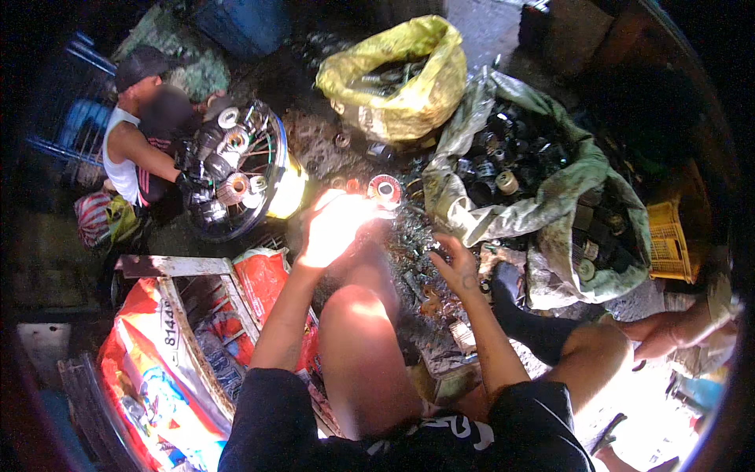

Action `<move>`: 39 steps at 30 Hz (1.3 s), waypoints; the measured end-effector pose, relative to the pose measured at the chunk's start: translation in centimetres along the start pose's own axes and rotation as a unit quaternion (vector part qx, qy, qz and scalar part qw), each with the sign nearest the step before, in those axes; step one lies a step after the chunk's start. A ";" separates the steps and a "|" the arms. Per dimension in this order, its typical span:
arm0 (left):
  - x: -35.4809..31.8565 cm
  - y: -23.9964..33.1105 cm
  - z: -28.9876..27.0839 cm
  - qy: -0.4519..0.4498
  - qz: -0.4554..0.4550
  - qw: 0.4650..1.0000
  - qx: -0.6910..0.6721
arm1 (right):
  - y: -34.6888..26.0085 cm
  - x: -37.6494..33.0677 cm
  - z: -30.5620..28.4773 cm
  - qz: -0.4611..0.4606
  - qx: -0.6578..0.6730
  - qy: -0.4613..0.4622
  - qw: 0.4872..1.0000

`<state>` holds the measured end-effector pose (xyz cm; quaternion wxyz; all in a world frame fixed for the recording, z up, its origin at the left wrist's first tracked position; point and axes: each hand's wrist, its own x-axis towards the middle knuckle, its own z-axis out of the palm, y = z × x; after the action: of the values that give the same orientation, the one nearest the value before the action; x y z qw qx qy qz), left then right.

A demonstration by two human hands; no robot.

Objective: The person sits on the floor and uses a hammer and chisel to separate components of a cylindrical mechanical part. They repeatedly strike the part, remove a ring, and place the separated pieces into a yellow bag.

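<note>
My left hand [336, 228] is washed out by strong light, with its fingers bent. At its fingertips is a round filter cartridge [384, 191] with a reddish ring end and a dark centre hole; the hand appears closed on its pale side, though glare blurs the contact. Lower and to the right, my right hand [456, 263] is open, thumb and fingers apart, with nothing visible in it. It hovers by a heap of shiny metal scraps [415, 248] on the dark ground between my legs.
A yellow sack [393, 110] stands ahead, and a grey-white sack [543, 200] of dark canisters lies to the right. A wheel-like rimmed tub [279, 169] of filters is at left, beside another person [130, 145]. A red-white sack [145, 354] sits near left; a yellow crate [672, 240] stands far right.
</note>
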<state>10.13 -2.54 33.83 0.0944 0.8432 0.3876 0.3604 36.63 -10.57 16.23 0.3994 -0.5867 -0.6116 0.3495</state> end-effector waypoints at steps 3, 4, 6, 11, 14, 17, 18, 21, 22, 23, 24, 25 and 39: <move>0.7 5.1 -4.0 0.073 0.063 0.995 -0.024 | -12.0 2.3 -3.0 -0.079 0.131 0.000 0.988; 0.1 6.2 -4.3 0.105 0.046 0.993 -0.038 | -15.2 2.6 -4.1 -0.110 0.174 0.015 0.978; 1.9 11.1 -5.8 0.106 0.095 0.989 -0.021 | -17.7 2.1 -5.8 -0.125 0.270 0.028 0.954; 1.8 18.2 -7.2 0.145 0.215 0.966 0.024 | -21.0 -1.0 -11.6 -0.172 0.270 -0.045 0.946; -0.1 21.6 -6.5 0.096 0.112 0.989 -0.026 | -20.2 -3.5 -14.9 -0.202 0.127 -0.058 0.969; -2.6 21.4 -6.0 -0.012 -0.060 0.991 -0.117 | -20.1 -6.1 -15.3 -0.306 -0.133 -0.062 0.941; -3.0 21.7 -6.4 -0.097 -0.143 0.969 -0.174 | -21.0 -7.0 -15.8 -0.369 -0.189 -0.076 0.907; -1.4 23.8 -5.8 -0.114 -0.005 0.990 -0.083 | -21.5 -8.1 -18.2 -0.457 -0.249 -0.066 0.852; -1.2 24.4 -6.1 -0.077 0.074 0.992 -0.073 | -21.3 -8.0 -18.3 -0.422 -0.203 -0.076 0.880; -1.7 25.3 -6.8 -0.064 0.107 0.990 -0.070 | -20.8 -8.2 -17.9 -0.368 -0.135 -0.066 0.918; -2.5 25.5 -7.1 -0.042 0.131 0.990 -0.030 | -20.4 -8.1 -17.6 -0.312 -0.069 -0.051 0.946; -3.1 25.3 -7.3 -0.015 0.158 0.987 0.007 | -20.6 -8.2 -17.7 -0.271 0.018 -0.027 0.962; -3.5 23.1 -6.7 0.144 0.226 0.962 0.047 | -21.2 -6.7 -16.9 -0.178 0.194 -0.075 0.962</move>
<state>17.53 -21.59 46.97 -0.0860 0.8513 0.2129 0.4717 42.44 -19.40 42.06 0.5143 -0.3513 -0.6548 0.4282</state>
